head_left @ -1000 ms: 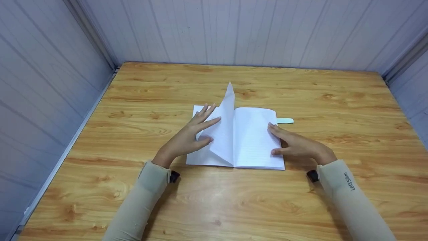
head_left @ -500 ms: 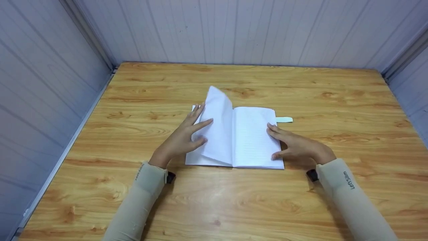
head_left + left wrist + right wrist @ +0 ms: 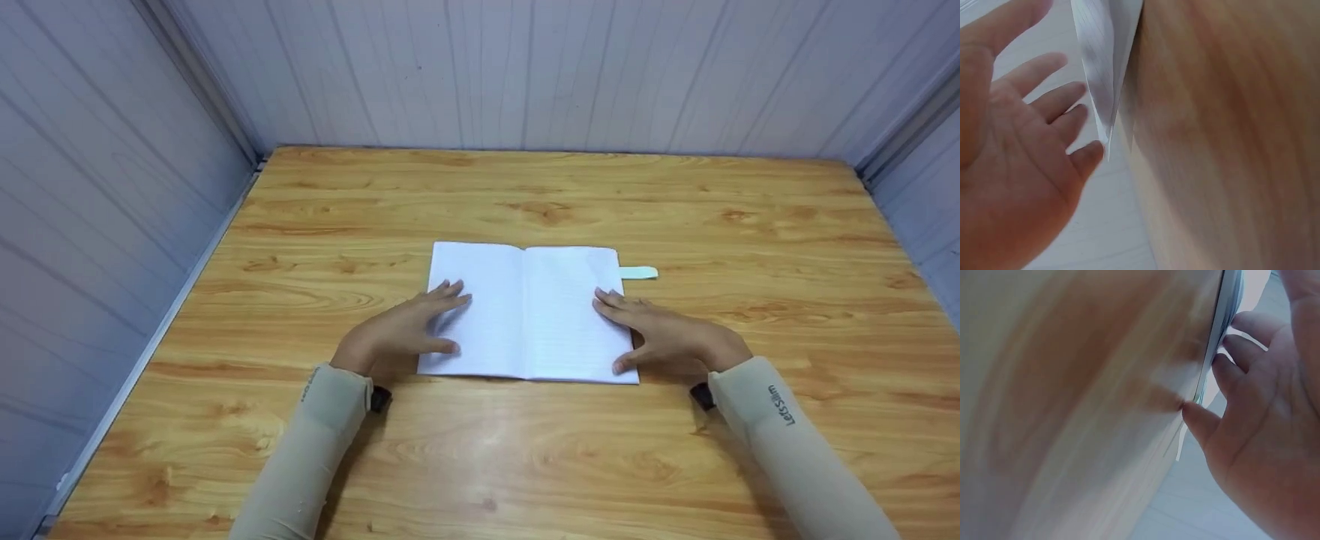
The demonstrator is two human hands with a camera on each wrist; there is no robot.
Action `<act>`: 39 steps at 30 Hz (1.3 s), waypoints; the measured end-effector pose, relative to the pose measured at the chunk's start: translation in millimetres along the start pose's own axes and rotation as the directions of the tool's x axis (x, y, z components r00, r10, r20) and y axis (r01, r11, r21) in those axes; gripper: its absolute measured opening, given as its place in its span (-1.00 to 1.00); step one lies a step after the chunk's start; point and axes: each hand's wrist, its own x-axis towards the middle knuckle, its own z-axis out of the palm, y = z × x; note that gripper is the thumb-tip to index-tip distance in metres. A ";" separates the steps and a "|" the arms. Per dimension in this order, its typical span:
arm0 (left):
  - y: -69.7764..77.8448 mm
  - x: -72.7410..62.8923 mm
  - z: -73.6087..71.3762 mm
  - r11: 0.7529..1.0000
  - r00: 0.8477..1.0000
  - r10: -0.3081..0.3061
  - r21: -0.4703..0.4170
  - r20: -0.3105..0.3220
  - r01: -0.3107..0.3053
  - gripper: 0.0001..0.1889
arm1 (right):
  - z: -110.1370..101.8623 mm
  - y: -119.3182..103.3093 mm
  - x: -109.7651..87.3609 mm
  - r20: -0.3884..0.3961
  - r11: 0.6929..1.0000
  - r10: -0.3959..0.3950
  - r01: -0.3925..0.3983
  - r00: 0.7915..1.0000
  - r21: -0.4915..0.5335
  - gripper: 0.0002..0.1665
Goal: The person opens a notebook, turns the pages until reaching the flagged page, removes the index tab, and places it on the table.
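An open notebook (image 3: 561, 322) with white, faintly lined pages lies flat in the head view, its fold running down the middle. My left hand (image 3: 405, 328) is over the outer side of the left page, fingers spread and thumb apart, gripping nothing. On the right page's outer edge rests my right hand (image 3: 664, 331), fingers extended and thumb near the lower corner. In the left wrist view, loosely bent fingers are beside the white pages (image 3: 1098, 56). The right wrist view shows my fingertips along the notebook's edge (image 3: 1217, 332).
A pale green strap or tab (image 3: 639, 273) sticks out from the notebook's right side. The wooden table (image 3: 480, 457) is bounded by a white panelled back wall (image 3: 495, 75) and side walls. A dark wrist device (image 3: 380, 399) sits under the left sleeve's cuff.
The raised page has swung left and now lies flat on the left side. My left hand has lowered with it. My right hand has stayed at the right page's edge, shifting only slightly.
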 end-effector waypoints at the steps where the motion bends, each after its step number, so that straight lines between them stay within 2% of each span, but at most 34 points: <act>1: -0.5 0.3 0.6 1.000 1.000 -0.016 0.001 0.016 0.016 -0.16 | 0.1 0.3 -0.3 0.007 1.000 0.007 -0.007 1.000 0.007 0.24; 6: -1.8 1.1 1.3 0.996 0.994 -0.086 0.001 0.067 0.086 -0.14 | 0.3 2.6 -0.7 0.023 1.000 -0.002 0.001 1.000 0.021 0.28; 11: -3.7 2.6 -0.6 0.992 0.988 -0.124 -0.011 0.093 0.125 -0.10 | -1.1 4.3 -0.3 0.034 1.000 -0.001 0.000 0.999 0.028 0.31; 14: -5.4 3.4 -1.9 0.991 0.987 -0.128 -0.014 0.100 0.130 -0.08 | -2.3 4.8 0.0 0.036 1.000 -0.003 0.002 0.999 0.028 0.31; 21: -4.4 2.5 -5.1 0.995 0.989 -0.094 -0.030 0.117 0.098 -0.04 | -4.4 3.8 -0.4 0.037 0.997 -0.038 0.036 0.999 0.063 0.32; 30: -3.8 2.3 -5.2 0.992 0.986 -0.118 -0.031 0.117 0.122 -0.03 | -6.9 2.5 -1.1 0.045 0.998 -0.028 0.025 0.999 0.060 0.32; 39: -5.7 2.3 -2.6 0.987 0.983 -0.135 -0.070 0.123 0.144 -0.03 | -5.1 1.9 -1.4 0.044 0.999 -0.012 0.010 0.999 0.053 0.32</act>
